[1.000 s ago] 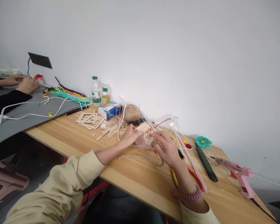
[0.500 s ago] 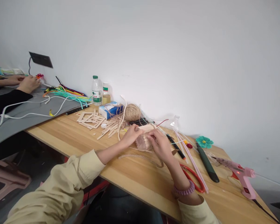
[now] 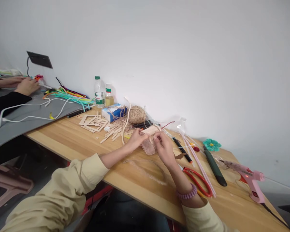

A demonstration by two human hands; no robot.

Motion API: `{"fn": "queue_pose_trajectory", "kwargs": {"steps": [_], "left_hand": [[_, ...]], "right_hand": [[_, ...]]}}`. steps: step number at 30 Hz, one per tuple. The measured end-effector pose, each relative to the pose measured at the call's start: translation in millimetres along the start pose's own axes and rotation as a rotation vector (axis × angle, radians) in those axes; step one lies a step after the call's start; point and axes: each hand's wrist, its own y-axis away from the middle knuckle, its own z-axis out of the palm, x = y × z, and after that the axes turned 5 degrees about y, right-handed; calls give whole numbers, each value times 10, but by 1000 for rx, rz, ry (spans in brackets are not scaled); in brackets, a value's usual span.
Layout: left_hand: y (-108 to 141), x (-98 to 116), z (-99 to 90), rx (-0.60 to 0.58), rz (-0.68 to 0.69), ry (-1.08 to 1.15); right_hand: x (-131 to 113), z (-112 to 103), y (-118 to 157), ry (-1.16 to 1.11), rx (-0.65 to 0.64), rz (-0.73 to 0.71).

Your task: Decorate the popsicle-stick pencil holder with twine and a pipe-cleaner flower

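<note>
Model (image 3: 149, 146), just in front of the twine (image 3: 137, 115): likely light, stiff, fragile; grip by edges. Left hand (image 3: 135, 140) pinches its side; right hand's (image 3: 164, 148) fingertips press together, contents unclear.

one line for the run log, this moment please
left hand: holding wooden-stick piece | right hand: at its right side | behind piece: twine ball | far right: pink glue gun, red light on
</note>
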Motion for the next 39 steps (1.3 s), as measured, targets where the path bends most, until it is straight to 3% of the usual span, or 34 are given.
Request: {"fn": "queue_pose_trajectory", "kwargs": {"steps": [4,8,11,20,28,39], "left_hand": [[1,11,10,-6,-14,-5],[-33,2,-7,59,-11,-50],[-58,-10,-29,113,0,-92],[-99,-21,-57,220,52,-196],[-85,-2,-44,235,84,-265],[1,77,-18,223,118,-371]], "right_hand": [[-3,-13,-11,-1,16,-17],[23,-108,-35,56,0,-106],[34,-184,-32,163,15,-198],[28,-188,7,559,-105,-463],[72,-71,12,708,-82,-394],[6,-80,-2,763,-159,-305]]}}
